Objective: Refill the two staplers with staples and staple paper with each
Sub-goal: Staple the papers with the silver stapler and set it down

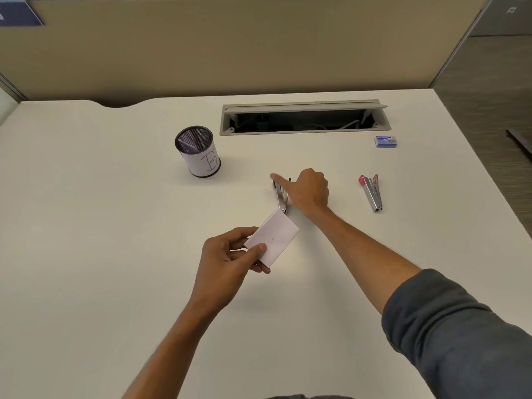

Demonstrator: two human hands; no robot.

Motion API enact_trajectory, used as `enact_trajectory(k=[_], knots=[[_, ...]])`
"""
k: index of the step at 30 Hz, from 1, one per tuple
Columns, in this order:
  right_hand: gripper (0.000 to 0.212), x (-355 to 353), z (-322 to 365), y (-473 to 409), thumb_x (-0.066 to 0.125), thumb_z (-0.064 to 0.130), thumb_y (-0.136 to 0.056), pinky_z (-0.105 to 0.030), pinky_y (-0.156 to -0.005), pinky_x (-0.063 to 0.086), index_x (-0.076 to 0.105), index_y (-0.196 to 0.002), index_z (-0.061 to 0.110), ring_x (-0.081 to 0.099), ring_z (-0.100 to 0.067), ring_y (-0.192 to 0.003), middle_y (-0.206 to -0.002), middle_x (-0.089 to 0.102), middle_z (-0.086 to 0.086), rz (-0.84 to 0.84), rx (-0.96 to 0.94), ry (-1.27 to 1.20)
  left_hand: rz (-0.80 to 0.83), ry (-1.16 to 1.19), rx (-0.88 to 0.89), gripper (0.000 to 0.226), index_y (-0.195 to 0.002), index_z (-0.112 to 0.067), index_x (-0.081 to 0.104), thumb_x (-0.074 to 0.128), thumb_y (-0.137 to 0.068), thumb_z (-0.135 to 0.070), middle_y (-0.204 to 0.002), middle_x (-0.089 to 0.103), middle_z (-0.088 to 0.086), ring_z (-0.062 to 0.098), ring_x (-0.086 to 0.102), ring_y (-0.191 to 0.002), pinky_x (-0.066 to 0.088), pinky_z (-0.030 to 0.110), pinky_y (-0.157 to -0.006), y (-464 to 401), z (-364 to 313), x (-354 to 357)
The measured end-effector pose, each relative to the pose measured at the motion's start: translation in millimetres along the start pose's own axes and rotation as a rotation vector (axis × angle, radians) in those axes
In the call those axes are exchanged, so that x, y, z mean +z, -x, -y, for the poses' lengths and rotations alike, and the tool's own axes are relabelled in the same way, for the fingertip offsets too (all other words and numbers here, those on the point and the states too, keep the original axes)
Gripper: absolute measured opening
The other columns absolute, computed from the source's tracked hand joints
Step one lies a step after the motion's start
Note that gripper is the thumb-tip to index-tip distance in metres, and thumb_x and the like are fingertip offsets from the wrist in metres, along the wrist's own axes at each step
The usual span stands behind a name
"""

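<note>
So we've got a plain off-white desk (115, 254) with a wavy cutout along its back edge, pushed up against a tan cubicle partition (230, 47), and there's grey-brown carpet (489, 96) off to the right. Set into the desk near the back is a cable tray (305, 118) with its flap propped open. Our left hand (230, 254) is pinching a small folded piece of white paper (273, 237) between thumb and fingers, just above the desk, with a staple already showing in it. Our right hand (309, 190) is over the silver stapler (280, 197) in the middle, forefinger stretched out, other fingers curled; can't tell if it's actually gripping it. The red-tipped stapler (372, 192) lies well off to the right, with the little blue staple box (385, 141) behind it. A black mesh pen cup (198, 152) with a "B" label sits back left.
</note>
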State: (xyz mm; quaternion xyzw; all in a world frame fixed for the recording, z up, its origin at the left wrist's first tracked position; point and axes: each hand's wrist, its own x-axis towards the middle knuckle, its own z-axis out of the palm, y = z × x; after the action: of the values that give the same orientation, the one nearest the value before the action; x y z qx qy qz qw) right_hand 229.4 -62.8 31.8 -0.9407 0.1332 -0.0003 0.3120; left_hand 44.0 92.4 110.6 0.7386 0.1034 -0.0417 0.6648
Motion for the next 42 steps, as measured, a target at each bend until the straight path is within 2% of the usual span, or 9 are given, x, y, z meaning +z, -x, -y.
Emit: enact_trajectory(k=[3,6,10,13,19,26,36,40,42], knots=[[0.067,-17,-10,20,0.053,0.068,-0.086,-0.036,-0.061,0.049,0.056,-0.067,0.004,0.059,-0.021,-0.054,-0.059,0.062,-0.005,0.022,-0.132,-0.102,0.011,-0.005,0.012,0.019,-0.101,-0.01,0.072,0.067,-0.087,0.002,-0.086,0.074,0.007,0.032,0.07,-0.057,0.058,0.034,-0.063,4,-4,2],[0.049,-44,-19,56,0.053,0.053,-0.094,-0.036,-0.066,0.057,0.065,-0.075,0.01,0.066,-0.012,-0.052,-0.065,0.067,0.0,0.113,-0.219,-0.388,0.017,-0.012,0.039,0.019,-0.101,-0.008,0.072,0.067,-0.086,0.003,-0.085,0.072,0.01,0.03,0.069,-0.055,0.059,0.034,-0.063,7,-10,4],[0.038,-85,-24,105,0.048,0.038,-0.101,-0.026,-0.059,0.052,0.071,-0.083,0.012,0.065,-0.008,-0.06,-0.076,0.071,-0.003,0.23,-0.185,-0.655,0.041,0.0,0.084,0.021,-0.096,-0.012,0.073,0.066,-0.086,0.005,-0.08,0.072,0.006,0.03,0.068,-0.053,0.057,0.031,-0.059,16,-20,11],[0.035,-115,-29,131,0.047,0.03,-0.102,-0.025,-0.06,0.052,0.073,-0.091,0.009,0.066,-0.009,-0.07,-0.08,0.071,-0.001,0.303,-0.174,-0.758,0.057,-0.003,0.115,0.023,-0.095,-0.012,0.073,0.064,-0.087,0.007,-0.078,0.071,0.002,0.029,0.067,-0.052,0.057,0.031,-0.058,25,-26,17],[0.011,-153,-38,161,0.066,0.008,-0.089,-0.026,-0.059,0.051,0.075,-0.09,0.015,0.065,-0.012,-0.069,-0.086,0.074,-0.008,0.377,-0.244,-0.811,0.114,0.016,0.124,0.02,-0.096,-0.006,0.073,0.062,-0.086,0.008,-0.075,0.069,0.008,0.03,0.063,-0.049,0.054,0.03,-0.056,40,-39,27],[0.013,-181,-50,182,0.071,0.0,-0.084,-0.023,-0.054,0.049,0.075,-0.083,0.012,0.06,-0.012,-0.063,-0.073,0.073,0.001,0.398,-0.25,-0.869,0.229,0.023,0.134,0.021,-0.101,-0.003,0.072,0.063,-0.086,0.008,-0.073,0.069,0.012,0.03,0.062,-0.048,0.051,0.029,-0.055,59,-54,38],[0.008,-222,-67,204,0.069,-0.002,-0.081,-0.021,-0.051,0.047,0.071,-0.08,0.005,0.057,-0.015,-0.054,-0.067,0.067,-0.002,0.345,-0.161,-1.024,0.262,0.109,0.144,0.012,-0.092,-0.001,0.07,0.058,-0.091,-0.003,-0.065,0.067,0.008,0.028,0.063,-0.052,0.051,0.027,-0.058,88,-71,60],[0.003,-241,-71,215,0.073,0.007,-0.072,-0.021,-0.053,0.049,0.072,-0.073,0.009,0.057,-0.015,-0.055,-0.067,0.067,-0.002,0.348,-0.145,-1.067,0.266,0.172,0.168,0.013,-0.089,0.0,0.07,0.065,-0.083,-0.011,-0.065,0.067,0.011,0.029,0.064,-0.052,0.051,0.026,-0.056,100,-80,67],[0.008,-251,-72,221,0.073,0.013,-0.067,-0.02,-0.052,0.049,0.072,-0.074,0.009,0.057,-0.015,-0.055,-0.069,0.069,-0.004,0.353,-0.151,-1.086,0.264,0.2,0.187,0.015,-0.089,-0.001,0.072,0.064,-0.081,-0.012,-0.063,0.067,0.011,0.028,0.065,-0.05,0.05,0.025,-0.055,106,-86,71]])
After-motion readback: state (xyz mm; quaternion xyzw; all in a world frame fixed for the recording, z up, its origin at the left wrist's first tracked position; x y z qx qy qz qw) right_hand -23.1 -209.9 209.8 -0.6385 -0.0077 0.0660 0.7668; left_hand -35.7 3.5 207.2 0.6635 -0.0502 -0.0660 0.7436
